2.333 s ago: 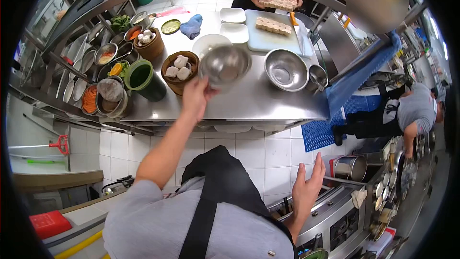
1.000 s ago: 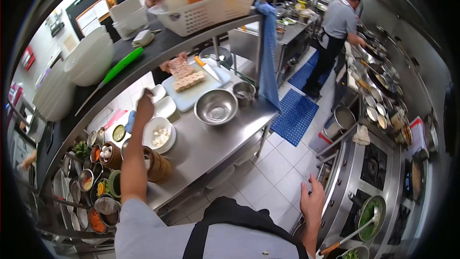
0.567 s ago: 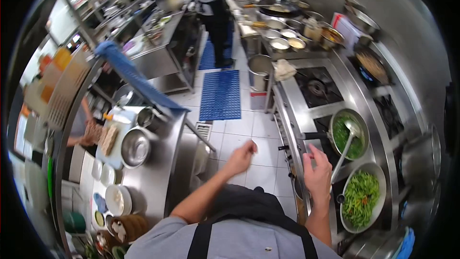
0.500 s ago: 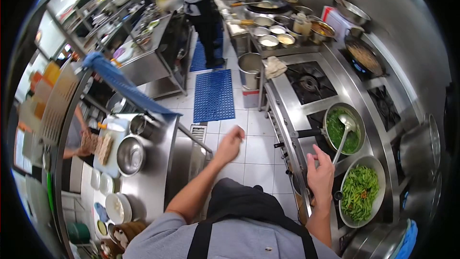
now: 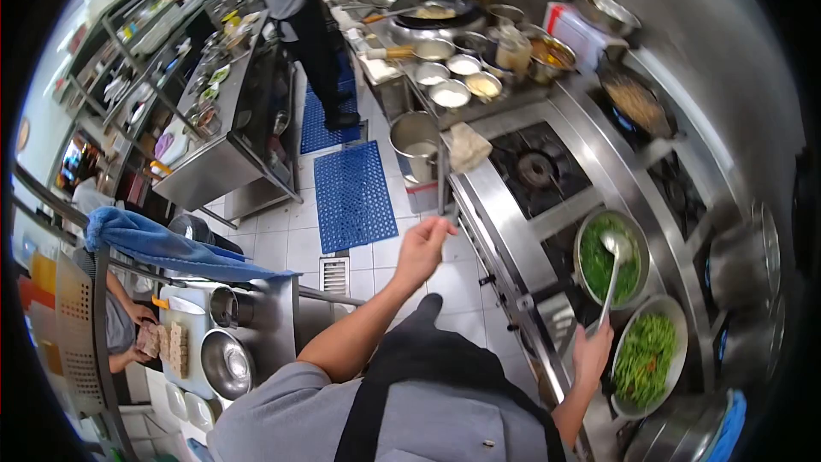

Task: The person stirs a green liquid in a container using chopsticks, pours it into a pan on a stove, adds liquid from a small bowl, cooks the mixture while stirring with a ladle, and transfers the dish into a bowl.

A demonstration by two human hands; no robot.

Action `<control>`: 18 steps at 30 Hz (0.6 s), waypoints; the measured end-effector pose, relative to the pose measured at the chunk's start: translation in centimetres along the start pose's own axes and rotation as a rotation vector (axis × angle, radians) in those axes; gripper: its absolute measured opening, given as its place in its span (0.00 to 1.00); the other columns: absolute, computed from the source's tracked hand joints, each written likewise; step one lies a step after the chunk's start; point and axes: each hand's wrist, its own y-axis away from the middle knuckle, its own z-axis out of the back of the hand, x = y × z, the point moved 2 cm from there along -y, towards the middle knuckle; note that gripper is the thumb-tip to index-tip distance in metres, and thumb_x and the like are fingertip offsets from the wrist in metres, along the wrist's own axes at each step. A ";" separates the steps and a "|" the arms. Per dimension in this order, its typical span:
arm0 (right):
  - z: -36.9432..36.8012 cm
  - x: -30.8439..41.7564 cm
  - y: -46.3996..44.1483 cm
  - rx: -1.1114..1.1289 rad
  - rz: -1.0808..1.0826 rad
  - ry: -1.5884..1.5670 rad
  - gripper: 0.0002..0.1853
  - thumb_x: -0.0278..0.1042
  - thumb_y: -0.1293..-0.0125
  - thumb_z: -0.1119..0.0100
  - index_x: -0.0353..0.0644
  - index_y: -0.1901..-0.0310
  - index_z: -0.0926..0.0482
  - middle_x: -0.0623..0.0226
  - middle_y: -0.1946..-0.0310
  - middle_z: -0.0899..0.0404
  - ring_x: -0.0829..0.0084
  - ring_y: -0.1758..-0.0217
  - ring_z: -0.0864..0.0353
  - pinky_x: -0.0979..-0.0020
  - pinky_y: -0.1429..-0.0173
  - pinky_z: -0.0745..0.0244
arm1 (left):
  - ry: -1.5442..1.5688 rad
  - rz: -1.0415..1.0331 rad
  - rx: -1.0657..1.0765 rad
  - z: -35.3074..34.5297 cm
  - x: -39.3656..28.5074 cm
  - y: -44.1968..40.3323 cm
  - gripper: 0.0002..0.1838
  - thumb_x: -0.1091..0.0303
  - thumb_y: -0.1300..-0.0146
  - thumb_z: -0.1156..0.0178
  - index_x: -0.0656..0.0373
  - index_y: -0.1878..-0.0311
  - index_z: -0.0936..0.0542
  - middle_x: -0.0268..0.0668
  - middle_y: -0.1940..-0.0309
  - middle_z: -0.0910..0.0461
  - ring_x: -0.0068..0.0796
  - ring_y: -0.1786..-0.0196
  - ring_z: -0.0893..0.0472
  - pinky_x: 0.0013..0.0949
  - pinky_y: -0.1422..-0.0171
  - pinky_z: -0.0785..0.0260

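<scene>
My left hand (image 5: 422, 252) hangs in the air over the floor beside the stove, its fingers curled together; whatever they may hold is hidden. On the right, my right hand (image 5: 592, 355) is closed round the handle of a ladle (image 5: 611, 287). The ladle's bowl rests in a pan of green food in liquid (image 5: 609, 261). Just below that pan, close to my right hand, lies another pan with cut green vegetables (image 5: 646, 359).
An unlit burner (image 5: 537, 168) and a cloth (image 5: 469, 147) are up the stove. Small bowls (image 5: 450, 94) and a steel pot (image 5: 416, 141) lie beyond. A co-worker (image 5: 295, 8) stands near blue mats (image 5: 355, 197). Steel bowl (image 5: 227, 364) on the left counter; another person's hands (image 5: 144, 329) hold food.
The view has swung from the left counter to the stove. My left hand has left the counter and its bowls. My right hand has moved down onto the ladle's handle and closed.
</scene>
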 end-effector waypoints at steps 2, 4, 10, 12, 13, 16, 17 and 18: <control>-0.8 0.6 -0.1 -0.004 -0.071 0.076 0.39 0.37 0.37 0.35 0.32 0.29 0.41 0.41 0.36 0.33 0.43 0.34 0.32 0.55 0.31 0.34 | -0.020 0.053 0.109 0.6 -0.4 -2.0 0.21 0.57 0.23 0.50 0.58 0.67 0.17 0.18 0.87 0.40 0.09 0.85 0.44 0.23 0.81 0.56; -1.5 1.0 -0.1 0.009 -0.167 0.121 0.39 0.38 0.37 0.34 0.31 0.30 0.40 0.40 0.37 0.32 0.43 0.35 0.30 0.55 0.32 0.34 | -0.113 0.104 0.221 1.1 -0.4 -3.6 0.27 0.52 0.22 0.54 0.59 0.69 0.14 0.20 0.88 0.40 0.12 0.85 0.42 0.26 0.80 0.52; -2.6 2.5 -2.1 -0.074 0.050 0.250 0.33 0.41 0.39 0.33 0.27 0.38 0.29 0.35 0.50 0.23 0.41 0.46 0.23 0.51 0.39 0.30 | -0.210 -0.058 0.471 1.9 -1.1 -5.8 0.31 0.45 0.23 0.59 0.55 0.64 0.11 0.35 0.84 0.25 0.27 0.78 0.26 0.37 0.68 0.33; -3.1 1.8 -5.2 0.007 0.218 0.322 0.32 0.42 0.40 0.33 0.26 0.40 0.27 0.35 0.53 0.21 0.40 0.48 0.21 0.50 0.41 0.29 | -0.216 -0.092 0.486 2.3 -2.1 -4.9 0.30 0.45 0.24 0.58 0.55 0.64 0.11 0.38 0.80 0.20 0.31 0.75 0.23 0.39 0.65 0.31; -3.8 0.2 -7.5 0.074 0.248 0.379 0.30 0.43 0.40 0.33 0.26 0.44 0.25 0.35 0.54 0.20 0.40 0.50 0.21 0.50 0.43 0.28 | -0.233 -0.164 0.475 1.7 -1.5 -4.5 0.30 0.46 0.25 0.57 0.56 0.64 0.11 0.38 0.80 0.19 0.33 0.75 0.22 0.40 0.64 0.31; -5.5 -2.1 -13.9 0.216 0.252 0.538 0.26 0.47 0.41 0.32 0.25 0.57 0.19 0.37 0.60 0.18 0.40 0.55 0.19 0.50 0.48 0.26 | -0.159 -0.193 0.420 0.8 0.8 -2.5 0.27 0.49 0.26 0.54 0.56 0.65 0.12 0.38 0.82 0.21 0.37 0.79 0.22 0.44 0.66 0.30; -5.1 -0.8 -15.1 0.221 0.294 0.565 0.26 0.47 0.41 0.32 0.25 0.57 0.19 0.37 0.60 0.18 0.40 0.55 0.19 0.50 0.48 0.26 | -0.141 -0.190 0.374 1.3 0.6 -1.3 0.27 0.49 0.26 0.54 0.56 0.65 0.12 0.38 0.82 0.21 0.37 0.79 0.22 0.44 0.66 0.30; -4.7 0.6 -16.3 0.237 0.274 0.615 0.26 0.48 0.40 0.32 0.25 0.58 0.18 0.38 0.61 0.18 0.41 0.55 0.19 0.50 0.49 0.26 | -0.160 -0.072 0.458 1.6 0.7 -0.1 0.26 0.49 0.27 0.54 0.56 0.66 0.12 0.38 0.81 0.19 0.35 0.77 0.21 0.42 0.65 0.28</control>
